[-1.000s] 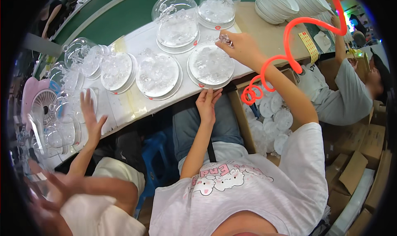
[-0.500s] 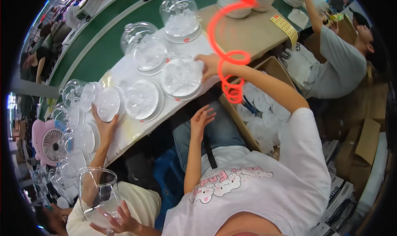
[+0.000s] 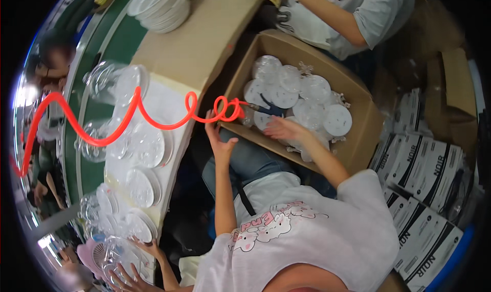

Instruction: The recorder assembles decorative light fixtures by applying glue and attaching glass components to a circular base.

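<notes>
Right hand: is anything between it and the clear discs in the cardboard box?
Nothing visible. The right hand is already inside the cardboard box, resting on the clear discs; the red coiled hose ends beside it.

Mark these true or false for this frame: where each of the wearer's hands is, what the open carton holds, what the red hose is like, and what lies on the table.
1. The right hand reaches into the cardboard box. True.
2. The box holds red cups. False: it holds clear round plastic discs.
3. The left hand grips a disc. False: it is open and empty, near the box's edge.
4. The red hose is coiled. True.
5. Clear plates lie on the table. True.
</notes>
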`<action>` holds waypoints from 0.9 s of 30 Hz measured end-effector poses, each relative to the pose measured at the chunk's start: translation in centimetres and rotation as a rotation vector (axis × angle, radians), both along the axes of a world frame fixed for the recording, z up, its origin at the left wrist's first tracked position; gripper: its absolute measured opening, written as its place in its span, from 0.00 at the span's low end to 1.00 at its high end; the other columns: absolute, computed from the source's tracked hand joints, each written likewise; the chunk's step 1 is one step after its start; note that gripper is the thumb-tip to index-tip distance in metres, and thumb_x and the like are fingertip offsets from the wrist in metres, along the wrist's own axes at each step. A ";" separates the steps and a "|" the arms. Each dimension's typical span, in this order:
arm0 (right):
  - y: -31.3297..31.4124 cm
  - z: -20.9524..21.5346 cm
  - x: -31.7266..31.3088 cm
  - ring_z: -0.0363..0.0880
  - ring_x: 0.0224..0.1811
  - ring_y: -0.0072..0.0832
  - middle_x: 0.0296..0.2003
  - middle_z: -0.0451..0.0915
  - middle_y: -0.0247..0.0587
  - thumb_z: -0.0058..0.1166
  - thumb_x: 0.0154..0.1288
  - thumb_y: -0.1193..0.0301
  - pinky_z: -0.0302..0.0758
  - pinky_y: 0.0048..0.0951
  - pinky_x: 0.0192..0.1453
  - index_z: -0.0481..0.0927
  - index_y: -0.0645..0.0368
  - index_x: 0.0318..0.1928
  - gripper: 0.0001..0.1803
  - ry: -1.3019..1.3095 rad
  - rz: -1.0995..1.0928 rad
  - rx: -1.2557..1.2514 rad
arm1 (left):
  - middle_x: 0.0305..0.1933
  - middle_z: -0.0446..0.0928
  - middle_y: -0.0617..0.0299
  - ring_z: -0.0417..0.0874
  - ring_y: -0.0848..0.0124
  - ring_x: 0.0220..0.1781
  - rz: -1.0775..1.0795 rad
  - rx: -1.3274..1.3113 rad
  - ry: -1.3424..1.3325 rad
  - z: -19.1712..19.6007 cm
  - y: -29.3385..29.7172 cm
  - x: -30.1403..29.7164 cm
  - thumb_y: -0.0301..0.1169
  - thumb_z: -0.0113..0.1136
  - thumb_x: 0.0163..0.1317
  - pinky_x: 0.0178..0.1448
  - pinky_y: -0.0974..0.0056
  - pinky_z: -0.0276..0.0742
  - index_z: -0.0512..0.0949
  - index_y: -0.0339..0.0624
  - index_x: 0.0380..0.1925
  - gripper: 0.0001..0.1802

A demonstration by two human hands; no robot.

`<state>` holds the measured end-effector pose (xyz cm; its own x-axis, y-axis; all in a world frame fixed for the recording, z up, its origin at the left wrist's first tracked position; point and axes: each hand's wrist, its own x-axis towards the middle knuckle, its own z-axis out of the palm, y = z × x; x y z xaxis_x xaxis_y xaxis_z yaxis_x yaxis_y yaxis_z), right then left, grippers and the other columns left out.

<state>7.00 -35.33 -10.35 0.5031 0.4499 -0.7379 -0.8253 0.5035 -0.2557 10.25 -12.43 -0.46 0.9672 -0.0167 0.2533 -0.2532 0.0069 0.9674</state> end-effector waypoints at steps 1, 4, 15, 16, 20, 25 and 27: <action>1.0 -1.3 -0.5 0.74 0.45 0.32 0.44 0.74 0.47 0.50 0.56 0.55 0.73 0.28 0.44 0.67 0.62 0.48 0.26 0.149 -0.185 0.243 | 0.60 0.56 0.55 0.59 0.65 0.61 -0.093 -0.048 0.069 -1.0 -0.2 1.2 0.50 0.69 0.34 0.61 0.61 0.56 0.54 0.38 0.58 0.53; 4.6 -4.8 0.1 0.73 0.46 0.34 0.46 0.72 0.48 0.57 0.52 0.59 0.72 0.29 0.45 0.67 0.61 0.45 0.25 0.277 -0.702 0.420 | 0.53 0.64 0.59 0.63 0.67 0.57 -0.222 -0.061 0.196 -1.3 -2.5 2.0 0.34 0.71 0.35 0.62 0.64 0.54 0.63 0.35 0.52 0.42; 6.2 -0.1 -3.8 0.67 0.21 0.17 0.19 0.68 0.27 0.50 0.52 0.69 0.65 0.20 0.23 0.74 0.58 0.33 0.09 0.047 -0.780 0.250 | 0.47 0.70 0.47 0.68 0.45 0.53 -0.647 -0.594 0.651 0.1 12.0 -3.6 0.45 0.55 0.53 0.55 0.44 0.64 0.75 0.40 0.34 0.19; 4.8 1.0 -5.3 0.66 0.21 0.15 0.21 0.70 0.27 0.50 0.52 0.68 0.64 0.20 0.23 0.74 0.59 0.35 0.10 0.023 -0.670 0.174 | 0.47 0.69 0.46 0.69 0.45 0.52 -0.616 -0.625 0.684 1.3 9.4 -2.5 0.44 0.50 0.57 0.54 0.48 0.67 0.74 0.39 0.36 0.18; 1.2 3.9 -8.3 0.71 0.30 0.17 0.35 0.75 0.35 0.49 0.51 0.69 0.67 0.17 0.35 0.75 0.62 0.40 0.15 -0.214 -0.301 -0.282 | 0.46 0.72 0.51 0.74 0.59 0.48 -0.378 -0.187 0.978 1.3 -2.7 3.4 0.42 0.43 0.62 0.51 0.60 0.71 0.67 0.37 0.49 0.22; -3.2 5.9 -6.8 0.75 0.38 0.26 0.34 0.75 0.38 0.47 0.51 0.70 0.73 0.26 0.43 0.73 0.61 0.39 0.14 -0.233 -0.344 -0.164 | 0.44 0.72 0.47 0.75 0.61 0.45 -0.122 0.135 0.909 -13.1 -13.7 12.2 0.48 0.44 0.59 0.47 0.60 0.70 0.68 0.32 0.46 0.27; -5.3 5.9 -7.1 0.75 0.36 0.25 0.34 0.75 0.37 0.48 0.52 0.68 0.73 0.25 0.39 0.72 0.63 0.40 0.15 -0.277 -0.197 -0.200 | 0.37 0.75 0.45 0.76 0.59 0.41 -0.017 0.537 0.675 -16.2 -15.3 15.9 0.46 0.43 0.59 0.46 0.61 0.69 0.72 0.28 0.38 0.26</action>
